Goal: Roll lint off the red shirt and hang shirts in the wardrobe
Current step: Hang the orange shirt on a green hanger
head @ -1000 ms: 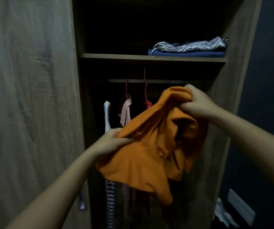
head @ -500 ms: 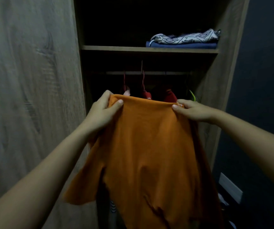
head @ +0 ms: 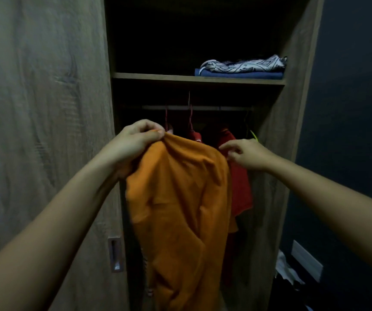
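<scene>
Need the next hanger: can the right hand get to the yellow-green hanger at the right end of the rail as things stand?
Probably yes. The right hand is open and holds nothing, just below and left of the yellow-green hanger, with nothing between them; the orange shirt hangs from the left hand.

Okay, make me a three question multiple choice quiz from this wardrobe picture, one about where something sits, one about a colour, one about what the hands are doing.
1. Where do the folded clothes lie?
A. on the shelf above the rail
B. on the wardrobe floor
C. over the door

2. What colour is the held shirt?
A. blue
B. orange
C. white

3. Which hand has a grip on it?
A. both
B. right only
C. left only

Answers: 1 A, the folded clothes rest on the shelf. 2 B, the shirt is orange. 3 C, the left hand pinches its top edge, while the right hand is open beside it.
</scene>
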Motion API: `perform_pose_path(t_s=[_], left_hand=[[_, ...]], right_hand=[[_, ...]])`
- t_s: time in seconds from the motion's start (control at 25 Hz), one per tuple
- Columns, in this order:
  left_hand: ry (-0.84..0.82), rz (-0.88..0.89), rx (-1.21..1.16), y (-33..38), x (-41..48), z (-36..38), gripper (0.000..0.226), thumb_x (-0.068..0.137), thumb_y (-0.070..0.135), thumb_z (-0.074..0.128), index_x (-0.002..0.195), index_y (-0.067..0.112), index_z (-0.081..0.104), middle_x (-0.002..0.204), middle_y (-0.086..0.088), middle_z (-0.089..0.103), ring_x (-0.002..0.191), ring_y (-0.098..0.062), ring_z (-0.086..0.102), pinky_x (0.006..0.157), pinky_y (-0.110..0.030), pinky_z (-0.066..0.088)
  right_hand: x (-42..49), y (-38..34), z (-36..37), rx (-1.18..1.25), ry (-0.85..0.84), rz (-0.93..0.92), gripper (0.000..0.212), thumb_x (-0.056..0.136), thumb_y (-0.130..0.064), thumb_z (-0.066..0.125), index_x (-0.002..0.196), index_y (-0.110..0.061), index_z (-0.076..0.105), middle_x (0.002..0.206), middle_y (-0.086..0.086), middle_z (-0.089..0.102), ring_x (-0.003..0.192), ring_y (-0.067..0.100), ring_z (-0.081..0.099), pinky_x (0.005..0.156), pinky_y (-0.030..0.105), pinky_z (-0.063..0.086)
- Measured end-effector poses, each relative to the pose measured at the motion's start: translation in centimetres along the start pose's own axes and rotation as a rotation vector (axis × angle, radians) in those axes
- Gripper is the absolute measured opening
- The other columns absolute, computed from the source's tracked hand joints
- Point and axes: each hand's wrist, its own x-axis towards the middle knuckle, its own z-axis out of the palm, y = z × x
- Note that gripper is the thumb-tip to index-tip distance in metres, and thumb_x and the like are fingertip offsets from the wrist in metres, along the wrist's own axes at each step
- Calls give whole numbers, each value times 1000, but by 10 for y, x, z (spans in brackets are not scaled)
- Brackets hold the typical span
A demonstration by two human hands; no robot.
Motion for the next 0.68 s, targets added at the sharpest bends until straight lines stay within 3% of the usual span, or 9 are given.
perform_pose_path(t_s=[0.12,0.24,0.32,0.4,0.44,0.52,0.6,0.64,0.68], left_hand=[[-27,-44,-200,5,-6,12,21,93,15,44,93,9,65,61,4,57,49,-2,55,45,-13,44],[-109,-15,-226,4,-10,19,28,89,1,35,103,2,59,68,-7,51,54,-8,56,52,-18,50],[-66,105,59,-3,-6,19,16,90,10,50,98,12,63,82,-13,65,75,-17,68,69,-27,56],[-11,130,164,-8,-2,18,6,89,21,59,91,18,64,81,-9,71,79,-19,71,74,-34,56],[28,106,144,-10,0,16,9,89,24,59,87,18,65,75,-6,71,73,-17,71,71,-33,56],[103,62,146,-12,4,12,22,90,32,57,81,15,68,66,-2,68,63,-15,67,65,-31,53],[116,29,228,-16,5,7,35,88,45,56,76,15,70,68,-5,67,65,-19,65,66,-35,52],[96,9,227,-18,5,4,41,87,50,55,71,15,70,69,-6,66,66,-21,65,67,-36,52],[77,-24,206,-22,5,2,45,86,53,54,63,17,68,70,-7,67,67,-19,64,69,-37,51]], right_hand=[[3,-15,6,7,-75,-72,39,92,-12,49,129,-21,51,112,1,66,98,18,64,78,27,50],[-1,-34,8,103,-98,-184,26,98,-20,39,115,-21,58,100,1,68,86,13,64,78,30,50],[-9,-51,10,500,-186,-139,33,97,-44,33,104,-23,58,84,-3,62,71,8,57,66,24,44],[-16,-61,8,917,-289,-92,55,74,-73,45,97,-24,55,72,-7,59,61,7,53,56,19,42],[-17,-61,10,977,-307,-121,58,66,-72,56,99,-24,53,72,-9,59,61,6,54,53,18,44],[-19,-60,14,796,-289,-250,44,75,-40,71,107,-19,50,82,-7,59,67,6,58,57,19,49],[-17,-63,19,563,-177,-300,15,86,-16,64,99,-18,55,84,-5,59,69,0,59,62,17,47],[-15,-63,20,585,-137,-275,8,90,-12,58,90,-20,57,81,-6,59,66,-3,58,62,17,44],[-12,-65,20,670,-98,-216,16,92,-11,53,83,-23,58,77,-6,59,64,-3,57,62,18,43]])
